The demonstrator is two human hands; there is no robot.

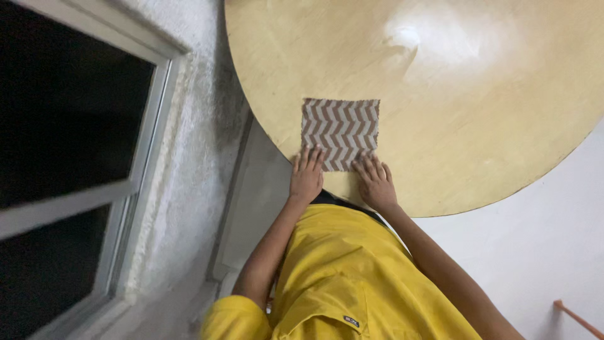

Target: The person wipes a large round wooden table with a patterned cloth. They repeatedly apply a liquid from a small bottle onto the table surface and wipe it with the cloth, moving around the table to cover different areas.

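Note:
A square folded cloth (341, 132) with a brown and white zigzag pattern lies flat near the near edge of a round pale wooden table (478, 113). My left hand (306, 178) rests palm down with its fingertips on the cloth's near left corner. My right hand (376, 182) lies flat the same way, its fingertips on the near right corner. Neither hand's fingers curl around the cloth. My yellow shirt (340, 277) fills the bottom of the view.
A rough white wall (195, 157) and a window with dark panes (69, 145) stand to the left of the table. To the right is a white floor (541, 239), with a thin orange stick (579, 320) at the bottom right corner.

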